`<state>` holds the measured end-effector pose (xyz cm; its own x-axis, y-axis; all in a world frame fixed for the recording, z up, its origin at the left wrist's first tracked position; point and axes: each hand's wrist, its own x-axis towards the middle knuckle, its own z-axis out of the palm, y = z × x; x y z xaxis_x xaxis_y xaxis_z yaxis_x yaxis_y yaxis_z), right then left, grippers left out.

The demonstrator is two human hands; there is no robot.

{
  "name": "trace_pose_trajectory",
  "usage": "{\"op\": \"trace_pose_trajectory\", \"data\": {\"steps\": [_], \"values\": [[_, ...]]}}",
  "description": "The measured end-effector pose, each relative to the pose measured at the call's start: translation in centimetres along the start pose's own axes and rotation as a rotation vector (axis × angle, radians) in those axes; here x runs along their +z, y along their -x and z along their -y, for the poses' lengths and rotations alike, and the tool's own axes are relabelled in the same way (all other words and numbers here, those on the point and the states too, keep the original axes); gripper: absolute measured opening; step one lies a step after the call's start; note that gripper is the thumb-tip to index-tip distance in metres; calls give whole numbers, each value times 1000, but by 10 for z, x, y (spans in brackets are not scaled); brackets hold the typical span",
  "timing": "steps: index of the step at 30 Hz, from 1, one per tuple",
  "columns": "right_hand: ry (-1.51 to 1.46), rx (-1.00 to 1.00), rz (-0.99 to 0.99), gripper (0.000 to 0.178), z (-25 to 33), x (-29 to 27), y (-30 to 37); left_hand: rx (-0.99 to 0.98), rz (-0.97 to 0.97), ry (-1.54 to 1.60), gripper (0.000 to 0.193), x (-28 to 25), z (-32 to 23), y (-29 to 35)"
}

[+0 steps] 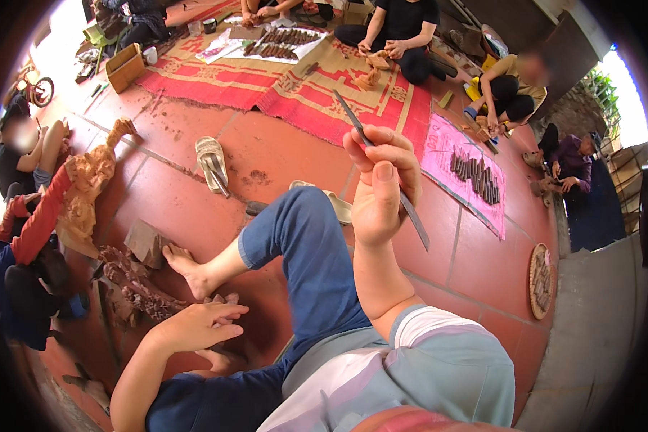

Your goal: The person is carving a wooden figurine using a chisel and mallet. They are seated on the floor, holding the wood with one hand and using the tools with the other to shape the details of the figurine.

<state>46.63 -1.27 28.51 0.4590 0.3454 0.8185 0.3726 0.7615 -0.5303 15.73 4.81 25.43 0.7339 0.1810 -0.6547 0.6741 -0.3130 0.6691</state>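
Right hand (383, 189): pinches the dark tool (415, 223).
Tool place: raised beside the bent knee (306, 212), middle hidden.
Left hand (203, 325): near the reddish-brown carving (147, 291), palm hidden; cannot tell whether it grips anything.

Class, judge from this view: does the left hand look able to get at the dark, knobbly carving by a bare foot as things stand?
Probably yes: the left hand is close to the near end of the dark carving, and nothing seems to block the way. The foot lies to one side.
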Motion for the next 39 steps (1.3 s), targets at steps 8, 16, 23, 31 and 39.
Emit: {"op": "trace_pose_trajectory", "data": {"steps": [8,16,23,31,39], "values": [[-224,77,-113,28,1,4,-40,-104,90,-47,58,-7,6,-12],[-186,33,-55,29,4,-4,-42,-56,23,10,55,-9,-12,-15],[-179,743,299,22,-24,47,90,23,147,-99,63,-8,37,-20],[-68,607,668,18,-7,63,156,109,96,-103,55,7,16,-6],[-66,588,688,14,-41,72,189,61,36,-102,53,13,-16,38]]}}
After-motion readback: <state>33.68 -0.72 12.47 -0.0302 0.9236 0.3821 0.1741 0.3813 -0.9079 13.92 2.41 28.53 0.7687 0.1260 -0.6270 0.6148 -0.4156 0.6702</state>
